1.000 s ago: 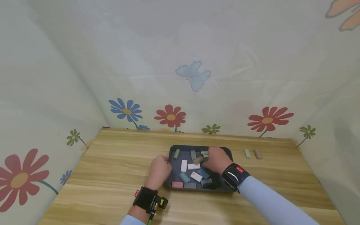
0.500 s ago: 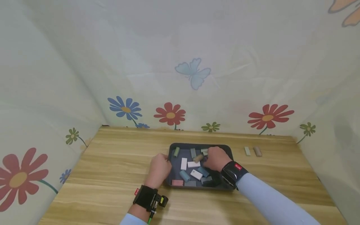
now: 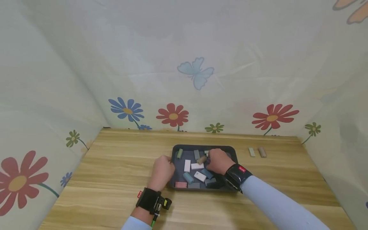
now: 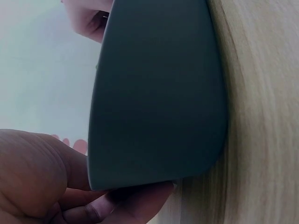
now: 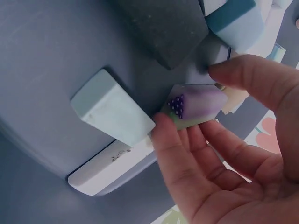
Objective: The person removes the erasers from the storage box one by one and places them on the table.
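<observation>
My left hand (image 3: 163,169) holds the dark grey tray (image 4: 159,93) at its left side, with the thumb at the rim and the fingertips against the outer wall. Inside the tray's right half, my right hand (image 3: 219,161) has its fingers curled round a purple eraser (image 5: 201,103) with a grape print. The index fingertip touches one end of it, and the thumb lies across from the other fingers. Close by are a pale green block (image 5: 114,109), a long whitish block (image 5: 110,168) and a black block (image 5: 161,30).
More blocks lie in the tray, among them white (image 3: 187,165), blue (image 3: 188,178), pink (image 3: 180,184) and green (image 3: 179,153) ones. On the wooden table (image 3: 126,159), a pale green block (image 3: 251,152) and a brown block (image 3: 262,152) lie right of the tray. A flower-printed sheet rises behind.
My right hand has shifted slightly toward the left within the tray, covering more of the green blocks beside it. The left hand keeps its hold. The head view has tilted slightly.
</observation>
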The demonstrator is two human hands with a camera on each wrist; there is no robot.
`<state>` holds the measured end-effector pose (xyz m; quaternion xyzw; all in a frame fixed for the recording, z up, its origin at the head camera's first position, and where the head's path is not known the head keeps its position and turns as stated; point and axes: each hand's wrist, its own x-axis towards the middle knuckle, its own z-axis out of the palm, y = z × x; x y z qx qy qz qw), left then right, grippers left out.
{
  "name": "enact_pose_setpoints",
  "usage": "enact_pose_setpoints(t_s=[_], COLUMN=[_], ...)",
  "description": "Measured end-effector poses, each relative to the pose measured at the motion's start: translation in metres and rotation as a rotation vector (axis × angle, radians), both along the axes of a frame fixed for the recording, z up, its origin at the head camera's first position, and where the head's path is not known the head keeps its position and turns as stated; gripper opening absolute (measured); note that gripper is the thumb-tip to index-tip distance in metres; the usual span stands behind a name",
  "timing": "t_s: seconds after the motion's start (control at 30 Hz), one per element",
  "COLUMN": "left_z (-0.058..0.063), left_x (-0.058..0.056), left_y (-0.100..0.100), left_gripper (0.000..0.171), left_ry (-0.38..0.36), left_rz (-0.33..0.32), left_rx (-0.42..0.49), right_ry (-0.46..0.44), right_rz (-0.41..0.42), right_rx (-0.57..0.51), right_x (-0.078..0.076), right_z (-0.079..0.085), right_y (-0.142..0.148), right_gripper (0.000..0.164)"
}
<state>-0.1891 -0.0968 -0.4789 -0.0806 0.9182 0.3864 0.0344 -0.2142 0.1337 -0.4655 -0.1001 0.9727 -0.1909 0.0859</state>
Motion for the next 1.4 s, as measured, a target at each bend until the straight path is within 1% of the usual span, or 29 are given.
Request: enact_pose_setpoints(t_s=[0.13,0.37,0.53,0.67,0.77,0.87,1.03,1.1,1.23,1.33,1.4], left_z=[0.000,-0.001,-0.001,0.000,0.001,0.002,0.001,0.000,-0.001,-0.001,-0.001], left_x=[0.000,0.002,0.001,0.001,0.000,0.000,0.000,0.000,0.000,0.000,0.000], left_y=[0.001,0.001,0.000,0.001,0.002,0.002,0.000,-0.001,-0.002,-0.002,-0.002], left_gripper=[0.035,0.036,0.036,0.035,0.035,0.035,0.035,0.035,0.035,0.035,0.035], left_ry=[-0.024,-0.036,-0.038,-0.034,-0.025,-0.028,-0.022,-0.010,0.011,0.009,0.004], left_rz=[0.000,-0.003,-0.010,-0.016,-0.016,-0.014,-0.011,-0.014,-0.025,-0.025,-0.022], left_rx=[0.009,0.022,0.016,0.009,0.006,0.005,0.007,0.006,-0.005,-0.008,-0.009], right_ry=[-0.011,-0.017,0.009,0.012,0.010,0.014,0.072,0.095,0.095,0.104,0.132], right_rz=[-0.011,-0.006,-0.005,-0.025,-0.038,-0.040,-0.015,-0.010,-0.046,-0.078,-0.094], right_rx=[-0.016,-0.033,-0.054,-0.083,-0.107,-0.132,-0.164,-0.176,-0.206,-0.227,-0.225], right_x=[0.001,0.003,0.005,0.006,0.006,0.005,0.001,-0.002,-0.005,-0.009,-0.013], right_z=[0.000,-0.001,-0.001,0.003,0.009,0.018,0.033,0.037,0.049,0.057,0.060], right_y=[-0.001,0.001,0.007,0.012,0.016,0.021,0.035,0.044,0.066,0.085,0.101], right_gripper=[0.017,0.017,0.019,0.019,0.020,0.021,0.022,0.023,0.027,0.028,0.028])
